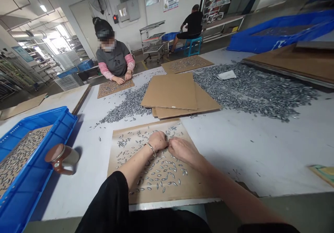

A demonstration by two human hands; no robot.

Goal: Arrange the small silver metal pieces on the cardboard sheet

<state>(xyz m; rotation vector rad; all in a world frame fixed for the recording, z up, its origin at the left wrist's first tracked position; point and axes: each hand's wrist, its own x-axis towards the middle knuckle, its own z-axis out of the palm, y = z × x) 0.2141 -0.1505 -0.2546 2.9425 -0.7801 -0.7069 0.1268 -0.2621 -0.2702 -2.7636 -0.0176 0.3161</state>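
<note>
The fingers of the left hand [158,140] and right hand [182,148] are curled down together onto small metal pieces [156,172]; whether any is gripped cannot be told. The pieces are spread thinly over a cardboard sheet [193,186] on the tabletop [247,146], apparently so that each can be seen singly.

— On the wide white worktable [261,149]?
— Brown cardboard sheet [156,163] dotted with small silvery metal pieces [161,173], stacked plain cardboard [174,93], big grey heap of pieces [255,90], brown mug [62,158], blue plastic crate [31,163].

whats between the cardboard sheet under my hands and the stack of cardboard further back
In the head view, a bare strip of white table, with a few stray metal pieces at its left end, separates the sheet from the stack.
</note>
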